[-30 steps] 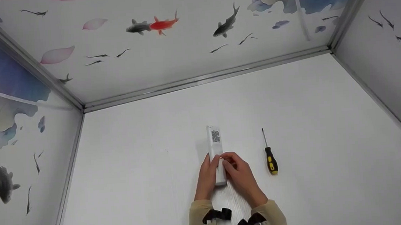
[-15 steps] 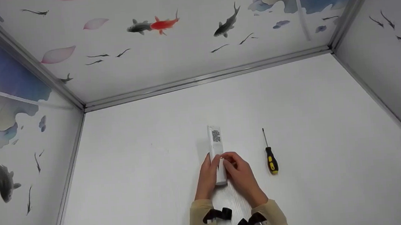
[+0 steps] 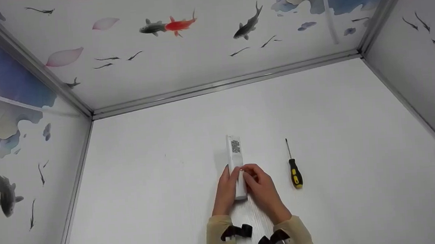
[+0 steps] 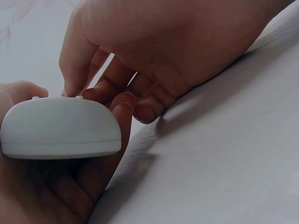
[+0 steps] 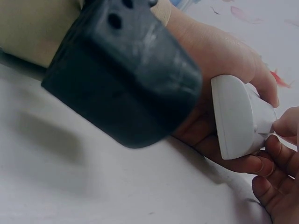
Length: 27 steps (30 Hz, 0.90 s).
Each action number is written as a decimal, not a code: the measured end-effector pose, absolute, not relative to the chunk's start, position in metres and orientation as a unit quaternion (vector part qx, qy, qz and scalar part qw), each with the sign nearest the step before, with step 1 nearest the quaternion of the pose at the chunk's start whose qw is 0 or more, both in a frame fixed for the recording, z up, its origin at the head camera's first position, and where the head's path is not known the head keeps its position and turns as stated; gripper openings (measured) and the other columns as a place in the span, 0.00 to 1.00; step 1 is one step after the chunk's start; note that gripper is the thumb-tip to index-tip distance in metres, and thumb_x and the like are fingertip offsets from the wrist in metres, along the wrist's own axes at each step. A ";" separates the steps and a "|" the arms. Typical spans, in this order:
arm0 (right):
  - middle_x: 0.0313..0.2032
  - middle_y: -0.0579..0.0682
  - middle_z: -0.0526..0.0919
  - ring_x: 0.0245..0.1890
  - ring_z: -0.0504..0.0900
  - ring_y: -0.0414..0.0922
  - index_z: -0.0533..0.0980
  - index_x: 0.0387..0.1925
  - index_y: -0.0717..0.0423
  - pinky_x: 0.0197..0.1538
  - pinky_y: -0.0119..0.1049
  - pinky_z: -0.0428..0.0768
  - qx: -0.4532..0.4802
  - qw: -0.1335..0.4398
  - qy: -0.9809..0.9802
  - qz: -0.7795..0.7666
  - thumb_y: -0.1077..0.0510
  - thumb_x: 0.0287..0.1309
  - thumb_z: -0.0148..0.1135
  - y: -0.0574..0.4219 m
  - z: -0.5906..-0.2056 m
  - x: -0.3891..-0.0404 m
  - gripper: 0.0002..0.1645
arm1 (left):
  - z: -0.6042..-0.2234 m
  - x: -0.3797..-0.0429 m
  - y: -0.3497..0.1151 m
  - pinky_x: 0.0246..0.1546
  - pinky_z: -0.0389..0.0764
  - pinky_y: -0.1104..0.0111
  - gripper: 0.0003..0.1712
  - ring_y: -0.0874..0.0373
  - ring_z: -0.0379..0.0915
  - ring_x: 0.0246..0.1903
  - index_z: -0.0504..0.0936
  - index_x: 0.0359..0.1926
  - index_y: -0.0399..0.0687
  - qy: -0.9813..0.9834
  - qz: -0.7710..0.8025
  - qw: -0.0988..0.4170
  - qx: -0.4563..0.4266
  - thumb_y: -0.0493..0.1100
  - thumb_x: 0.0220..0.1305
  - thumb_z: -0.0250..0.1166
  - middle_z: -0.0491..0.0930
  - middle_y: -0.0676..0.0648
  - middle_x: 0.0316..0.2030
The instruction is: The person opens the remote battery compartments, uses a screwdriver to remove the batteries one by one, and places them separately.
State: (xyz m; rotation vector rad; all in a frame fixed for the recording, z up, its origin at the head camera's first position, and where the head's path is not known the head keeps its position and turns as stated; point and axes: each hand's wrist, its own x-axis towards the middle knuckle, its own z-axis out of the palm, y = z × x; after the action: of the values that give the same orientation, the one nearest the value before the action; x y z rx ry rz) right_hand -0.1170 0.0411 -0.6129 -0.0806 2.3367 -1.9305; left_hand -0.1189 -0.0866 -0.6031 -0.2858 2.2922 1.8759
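Note:
A slim white remote control (image 3: 237,159) with a black-and-white code sticker near its far end lies in my left hand (image 3: 224,192). Its rounded near end faces the camera in the left wrist view, where two small bumps show on top. The left fingers curl beneath and the thumb lies along the upper face. My right hand (image 3: 262,189) is at the remote's right side, thumb and forefinger pinching at its upper face near the middle. A thin sliver shows by those fingertips in the right wrist view; its kind is unclear. The fingers partly hide this spot.
To the right of the hands, a black-and-yellow screwdriver (image 3: 295,174) lies on the white tabletop (image 3: 160,179), its tip pointing away. Walls printed with fish and petals enclose the table at the back and sides. A metal rail (image 3: 222,85) runs along the back edge.
The head view has shifted very slightly. Both hands and the remote control keep nearly the same pose, and the screwdriver stays put.

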 end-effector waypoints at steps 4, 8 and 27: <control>0.33 0.45 0.76 0.29 0.73 0.45 0.72 0.43 0.37 0.28 0.37 0.75 -0.026 0.054 0.770 -0.635 0.42 0.59 0.51 0.041 -0.613 -0.117 0.13 | -0.603 -0.119 -0.087 0.52 0.65 0.61 0.32 0.60 0.63 0.52 0.64 0.61 0.57 0.766 0.630 0.084 -0.093 0.66 0.60 0.47 0.68 0.53 0.55; 0.32 0.44 0.76 0.28 0.73 0.44 0.73 0.43 0.37 0.28 0.36 0.75 -0.036 0.040 0.772 -0.633 0.44 0.59 0.51 0.041 -0.612 -0.117 0.11 | -0.603 -0.119 -0.087 0.52 0.65 0.62 0.32 0.61 0.63 0.52 0.64 0.61 0.58 0.763 0.635 0.087 -0.089 0.66 0.60 0.46 0.68 0.54 0.55; 0.33 0.44 0.76 0.29 0.73 0.44 0.72 0.43 0.37 0.28 0.36 0.75 -0.032 0.046 0.772 -0.634 0.43 0.59 0.51 0.041 -0.612 -0.117 0.12 | -0.597 -0.119 -0.088 0.52 0.65 0.62 0.29 0.58 0.63 0.53 0.63 0.62 0.52 0.760 0.636 0.099 -0.087 0.58 0.65 0.47 0.67 0.49 0.56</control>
State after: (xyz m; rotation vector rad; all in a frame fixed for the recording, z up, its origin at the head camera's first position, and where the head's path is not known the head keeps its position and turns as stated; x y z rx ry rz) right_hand -0.1167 0.0409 -0.6123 -0.0977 2.3552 -1.9343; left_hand -0.1190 -0.0884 -0.5971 -0.2587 2.2469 1.8821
